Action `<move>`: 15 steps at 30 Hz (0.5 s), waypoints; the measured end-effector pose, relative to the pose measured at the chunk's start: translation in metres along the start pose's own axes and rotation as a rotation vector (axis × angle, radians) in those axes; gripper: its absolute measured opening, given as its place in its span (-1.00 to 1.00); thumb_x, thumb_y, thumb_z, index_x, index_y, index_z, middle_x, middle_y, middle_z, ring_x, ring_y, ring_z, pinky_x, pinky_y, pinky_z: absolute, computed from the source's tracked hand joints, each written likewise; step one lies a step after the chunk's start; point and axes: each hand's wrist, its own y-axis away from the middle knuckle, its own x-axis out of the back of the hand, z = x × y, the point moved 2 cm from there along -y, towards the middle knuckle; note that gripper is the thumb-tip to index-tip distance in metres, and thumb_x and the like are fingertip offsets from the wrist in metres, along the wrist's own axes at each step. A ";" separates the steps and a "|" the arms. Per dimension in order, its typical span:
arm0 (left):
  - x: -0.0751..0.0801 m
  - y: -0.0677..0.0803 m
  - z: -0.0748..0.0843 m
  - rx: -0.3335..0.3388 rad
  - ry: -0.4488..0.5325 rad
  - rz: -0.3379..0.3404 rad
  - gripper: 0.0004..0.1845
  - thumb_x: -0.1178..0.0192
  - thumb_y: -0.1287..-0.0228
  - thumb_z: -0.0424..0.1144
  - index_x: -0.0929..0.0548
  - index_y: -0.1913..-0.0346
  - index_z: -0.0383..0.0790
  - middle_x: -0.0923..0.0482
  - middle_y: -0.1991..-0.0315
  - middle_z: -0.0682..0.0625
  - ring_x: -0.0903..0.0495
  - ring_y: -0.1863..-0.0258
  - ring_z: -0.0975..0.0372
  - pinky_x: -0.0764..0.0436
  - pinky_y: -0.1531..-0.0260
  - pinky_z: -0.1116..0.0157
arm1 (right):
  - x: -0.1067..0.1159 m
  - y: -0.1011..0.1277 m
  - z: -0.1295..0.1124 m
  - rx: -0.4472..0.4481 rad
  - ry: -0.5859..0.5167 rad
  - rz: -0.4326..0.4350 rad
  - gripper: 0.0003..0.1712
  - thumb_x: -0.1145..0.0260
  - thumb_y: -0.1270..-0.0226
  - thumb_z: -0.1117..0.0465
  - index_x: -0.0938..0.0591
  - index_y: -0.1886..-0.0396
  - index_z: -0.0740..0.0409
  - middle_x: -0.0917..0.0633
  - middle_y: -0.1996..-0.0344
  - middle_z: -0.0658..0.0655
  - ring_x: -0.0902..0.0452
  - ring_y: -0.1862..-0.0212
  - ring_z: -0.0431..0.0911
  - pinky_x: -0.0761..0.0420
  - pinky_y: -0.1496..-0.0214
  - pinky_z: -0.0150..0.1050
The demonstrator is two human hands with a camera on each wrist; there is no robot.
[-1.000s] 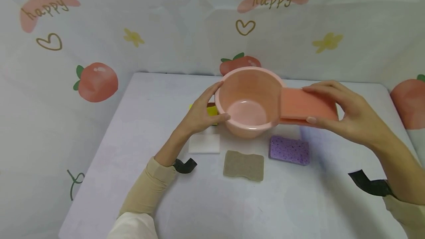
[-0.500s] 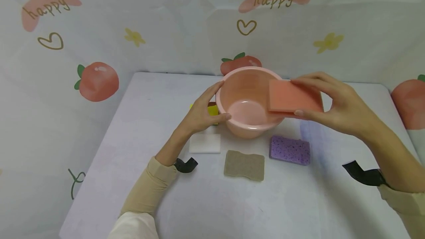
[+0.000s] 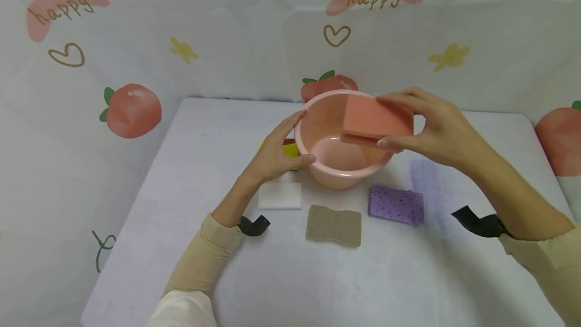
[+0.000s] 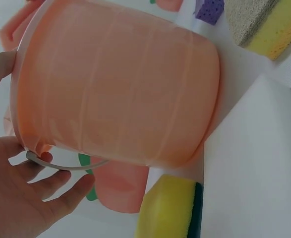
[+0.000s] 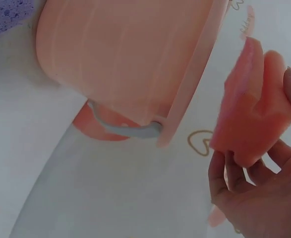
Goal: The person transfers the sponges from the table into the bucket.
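Observation:
A pink bucket (image 3: 340, 179) stands upright near the table's back edge. My left hand (image 3: 274, 158) grips its left rim, the thumb over the edge; in the left wrist view the fingers lie by the grey handle (image 4: 68, 167). Above the bucket's opening, toward its right side, my right hand (image 3: 428, 127) pinches a coral-coloured sponge (image 3: 374, 116) between thumb and fingers. The right wrist view shows a deep slit or fold running through this sponge (image 5: 249, 116). It hides part of the bucket's inside; the visible bottom holds nothing.
In front of the bucket lie a purple speckled sponge (image 3: 396, 206), a grey-beige scrubber (image 3: 334, 226) with a yellow layer (image 4: 279, 34) beneath, and a white sponge block (image 3: 279, 196). A yellow sponge (image 3: 291, 151) with a dark green layer sits behind my left hand.
My right hand has carried the coral sponge leftward and slightly up, from beside the bucket's right rim to over its opening. The left hand has kept its hold on the rim.

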 end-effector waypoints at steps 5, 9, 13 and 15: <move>0.002 0.000 -0.001 -0.003 -0.004 0.012 0.02 -0.44 -0.09 -0.02 -0.11 -0.58 0.00 -0.09 -0.52 0.23 -0.20 -0.41 0.33 -0.51 -0.22 0.15 | -0.006 -0.014 -0.001 -0.021 -0.023 -0.053 -0.17 -0.64 0.02 0.01 -0.56 -0.32 -0.12 -0.58 -0.12 -0.11 -0.43 -0.12 -0.19 -0.37 -0.02 -0.32; 0.001 -0.001 -0.002 -0.015 -0.015 0.010 0.03 -0.45 -0.09 0.00 -0.11 -0.58 -0.01 -0.10 -0.52 0.23 -0.21 -0.41 0.34 -0.52 -0.21 0.15 | -0.011 -0.020 0.000 -0.018 -0.011 -0.109 -0.16 -0.62 -0.02 0.00 -0.53 -0.35 -0.05 -0.56 -0.14 -0.03 -0.44 -0.14 -0.08 -0.42 -0.02 -0.11; 0.000 -0.001 -0.002 -0.013 -0.031 0.008 0.03 -0.45 -0.09 0.00 -0.11 -0.58 0.00 -0.10 -0.52 0.22 -0.20 -0.42 0.33 -0.52 -0.21 0.12 | -0.014 -0.029 0.000 -0.029 0.030 -0.152 -0.14 -0.60 -0.04 0.01 -0.50 -0.37 0.02 -0.54 -0.15 0.07 -0.43 -0.13 0.02 -0.45 -0.05 0.04; 0.001 0.000 -0.002 -0.002 -0.035 0.013 0.04 -0.45 -0.08 -0.01 -0.11 -0.58 0.01 -0.10 -0.52 0.22 -0.20 -0.42 0.33 -0.52 -0.21 0.11 | -0.018 -0.035 0.001 -0.036 0.043 -0.172 -0.14 -0.60 -0.05 0.03 -0.49 -0.37 0.05 -0.54 -0.15 0.11 -0.43 -0.14 0.06 -0.46 -0.08 0.07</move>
